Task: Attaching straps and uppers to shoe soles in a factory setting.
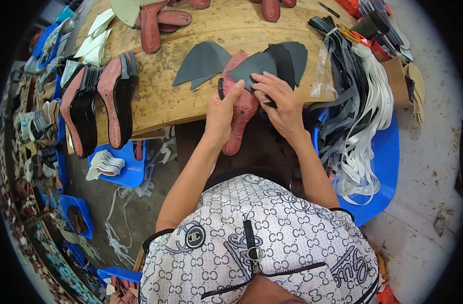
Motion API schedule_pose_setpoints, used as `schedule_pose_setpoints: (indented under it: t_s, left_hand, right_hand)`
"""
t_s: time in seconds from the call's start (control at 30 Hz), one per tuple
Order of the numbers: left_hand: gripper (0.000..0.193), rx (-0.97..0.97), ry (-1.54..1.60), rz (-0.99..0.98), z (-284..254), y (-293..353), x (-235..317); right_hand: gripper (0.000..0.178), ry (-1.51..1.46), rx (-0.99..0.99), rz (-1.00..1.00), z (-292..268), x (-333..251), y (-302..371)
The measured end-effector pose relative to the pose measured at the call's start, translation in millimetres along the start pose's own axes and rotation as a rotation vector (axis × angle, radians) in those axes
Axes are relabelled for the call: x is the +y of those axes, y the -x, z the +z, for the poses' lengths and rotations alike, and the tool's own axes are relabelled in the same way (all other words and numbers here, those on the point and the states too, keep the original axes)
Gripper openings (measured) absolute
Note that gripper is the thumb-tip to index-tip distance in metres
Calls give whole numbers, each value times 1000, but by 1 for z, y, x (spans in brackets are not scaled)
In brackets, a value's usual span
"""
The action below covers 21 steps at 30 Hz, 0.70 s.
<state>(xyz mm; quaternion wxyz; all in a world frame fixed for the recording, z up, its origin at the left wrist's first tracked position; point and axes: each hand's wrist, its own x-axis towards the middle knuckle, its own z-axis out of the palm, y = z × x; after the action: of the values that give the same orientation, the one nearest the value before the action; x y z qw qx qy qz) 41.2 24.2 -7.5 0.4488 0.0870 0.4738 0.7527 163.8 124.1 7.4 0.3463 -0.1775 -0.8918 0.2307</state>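
Note:
A red shoe insole (237, 121) juts over the near edge of the table, its heel end toward me. My left hand (220, 115) grips its left side, thumb on top. A dark strap end (220, 88) sticks up beside that thumb. Across the insole's wider part lies a dark grey leather-like piece (252, 67). My right hand (281, 101) holds this piece near its lower edge, fingers bent over it; the thumb is partly hidden. More grey pieces lie on the table to the left (201, 61) and right (294, 55) of the insole.
Two stacks of red-topped insoles (73, 109) (110, 93) overhang the wooden table (165, 104) at left. Loose insoles (151, 30) lie at the back. Bundled grey and white straps (375, 96) hang at right over a blue chair (388, 167). White pieces sit on a blue stool (127, 175).

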Motion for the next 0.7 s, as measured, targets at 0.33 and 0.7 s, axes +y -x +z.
schedule_pose_setpoints:
  t_s: [0.33,0.7]
  left_hand:
    - [19,-103,-65,33,-3,9,17]
    - [28,34,262,7,-22,38,44]
  right_hand:
    - [27,-822,304,837,-32,21,5]
    - [13,-1126,277,962,-23,-5,12]
